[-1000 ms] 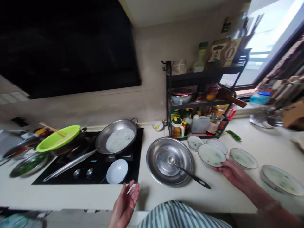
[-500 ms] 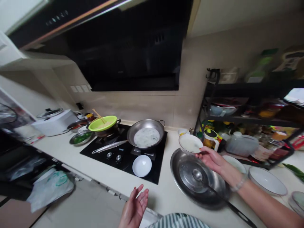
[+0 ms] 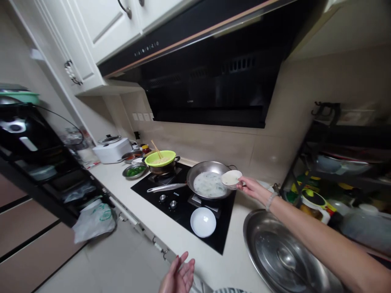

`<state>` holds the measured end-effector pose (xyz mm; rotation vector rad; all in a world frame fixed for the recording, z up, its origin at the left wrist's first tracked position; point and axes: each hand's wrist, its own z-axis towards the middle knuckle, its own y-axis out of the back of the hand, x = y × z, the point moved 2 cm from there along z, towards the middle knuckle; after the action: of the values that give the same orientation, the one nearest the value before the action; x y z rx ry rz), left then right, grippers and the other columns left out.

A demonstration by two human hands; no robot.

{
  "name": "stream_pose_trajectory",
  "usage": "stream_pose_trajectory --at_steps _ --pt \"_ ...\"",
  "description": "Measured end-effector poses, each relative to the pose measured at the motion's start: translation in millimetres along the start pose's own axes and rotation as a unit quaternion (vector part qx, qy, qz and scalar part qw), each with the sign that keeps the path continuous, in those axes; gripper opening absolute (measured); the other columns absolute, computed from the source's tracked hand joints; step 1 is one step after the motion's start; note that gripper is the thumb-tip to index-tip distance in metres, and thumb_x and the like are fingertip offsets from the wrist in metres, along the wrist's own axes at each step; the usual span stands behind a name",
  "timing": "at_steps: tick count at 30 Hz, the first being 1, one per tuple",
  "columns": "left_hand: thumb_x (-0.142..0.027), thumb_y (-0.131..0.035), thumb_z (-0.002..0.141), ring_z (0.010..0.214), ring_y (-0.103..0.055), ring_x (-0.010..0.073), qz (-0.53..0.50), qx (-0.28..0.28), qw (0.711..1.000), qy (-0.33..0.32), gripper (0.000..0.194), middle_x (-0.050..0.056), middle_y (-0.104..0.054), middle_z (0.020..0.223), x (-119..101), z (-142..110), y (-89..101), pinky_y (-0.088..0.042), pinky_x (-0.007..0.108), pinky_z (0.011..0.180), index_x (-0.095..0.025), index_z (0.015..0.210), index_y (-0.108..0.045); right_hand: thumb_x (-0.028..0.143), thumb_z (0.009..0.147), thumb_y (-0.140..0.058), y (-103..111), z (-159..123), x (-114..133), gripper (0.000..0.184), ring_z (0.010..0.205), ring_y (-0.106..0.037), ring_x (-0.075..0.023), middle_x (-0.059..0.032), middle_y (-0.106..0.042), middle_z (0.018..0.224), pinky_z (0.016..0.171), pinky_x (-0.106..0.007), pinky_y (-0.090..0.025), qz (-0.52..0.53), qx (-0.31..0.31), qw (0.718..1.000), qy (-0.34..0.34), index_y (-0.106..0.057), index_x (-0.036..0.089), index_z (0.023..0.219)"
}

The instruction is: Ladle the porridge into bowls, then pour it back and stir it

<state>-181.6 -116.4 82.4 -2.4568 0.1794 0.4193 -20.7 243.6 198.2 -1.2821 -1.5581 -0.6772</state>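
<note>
My right hand (image 3: 251, 189) grips a small white plate (image 3: 231, 178) by its rim and holds it tilted over the right edge of a steel pan (image 3: 209, 184) of pale batter with green flecks. The pan sits on the black hob (image 3: 183, 203), its long handle pointing left. My left hand (image 3: 179, 278) hovers low at the counter's front edge, palm up with fingers apart, holding nothing. A white bowl (image 3: 203, 221) rests on the hob in front of the pan.
A large steel basin (image 3: 259, 240) with a ladle (image 3: 287, 260) lies on the counter at right. A green bowl (image 3: 160, 158) with chopsticks tops a pot behind left, beside a dish of greens (image 3: 134, 171) and a rice cooker (image 3: 112, 148). A black rack (image 3: 345, 179) of jars stands at right.
My right hand lifted the small plate off the counter and carried it left to the pan. The view swung left and up. My left hand stayed low and open.
</note>
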Motion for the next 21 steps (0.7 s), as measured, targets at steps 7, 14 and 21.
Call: stream_pose_trajectory --at_steps 7,14,21 --pt "-0.022 -0.051 0.095 0.06 -0.071 0.0197 -0.022 -0.015 1.0 0.008 0.055 0.014 -0.072 0.077 -6 0 5.5 -0.055 0.025 0.057 -0.009 0.145 -0.034 0.035 0.093 -0.06 -16 30 11 0.037 0.101 -0.063 -0.0221 -0.0099 -0.06 0.123 0.083 -0.042 -0.055 -0.196 -0.042 0.978 0.063 -0.057 0.017 0.125" --pt "-0.02 -0.051 0.095 0.058 -0.07 0.0191 -0.042 -0.015 0.999 0.014 0.057 0.015 -0.073 0.075 0 7 10.6 -0.055 0.025 0.056 -0.008 0.147 -0.031 0.011 0.076 -0.067 -25 32 32 0.064 0.072 -0.062 -0.0153 -0.0077 -0.059 0.103 0.069 -0.028 -0.052 -0.361 0.003 0.905 0.225 -0.047 0.019 0.136" --pt "-0.019 -0.053 0.093 0.06 -0.071 0.021 -0.051 0.004 0.998 0.02 0.056 0.016 -0.073 0.077 7 13 14.0 -0.055 0.027 0.057 -0.008 0.144 -0.034 0.012 0.069 -0.069 -26 16 23 0.064 0.101 -0.06 -0.0239 -0.0085 -0.051 0.123 0.09 -0.033 -0.047 -0.367 0.07 0.875 0.307 -0.057 0.026 0.131"
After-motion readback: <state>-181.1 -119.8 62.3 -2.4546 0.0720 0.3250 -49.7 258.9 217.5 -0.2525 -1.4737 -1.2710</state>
